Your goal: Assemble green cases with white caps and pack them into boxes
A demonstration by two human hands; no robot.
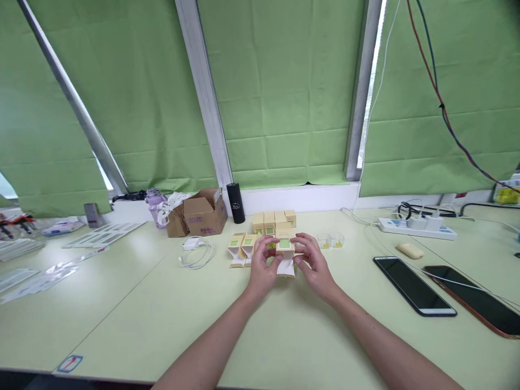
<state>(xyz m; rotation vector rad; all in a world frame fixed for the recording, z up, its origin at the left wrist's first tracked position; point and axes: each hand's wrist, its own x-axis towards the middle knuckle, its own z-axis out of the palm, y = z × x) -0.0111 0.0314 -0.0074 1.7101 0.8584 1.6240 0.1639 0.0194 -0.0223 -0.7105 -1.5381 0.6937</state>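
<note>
Between my two hands is a small cardboard box [285,254] with a green patch on its face and a pale flap folded down at the front. My left hand [265,264] has its fingers curled against the box's left side. On the right side, my right hand [312,264] grips it with thumb and fingertips. Two similar open boxes [242,246] stand just left of my left hand, flaps out. Behind my hands is a row of closed cardboard boxes [269,221]. Small clear round containers [330,240] with yellow spots lie right of my right hand.
A brown carton [205,211], a black cylinder [235,203] and a purple bottle [155,206] stand at the back. A white charger cable [197,254] lies left. Rightward are a phone [414,285], a second phone [477,298] and a power strip [418,227] with loose cables.
</note>
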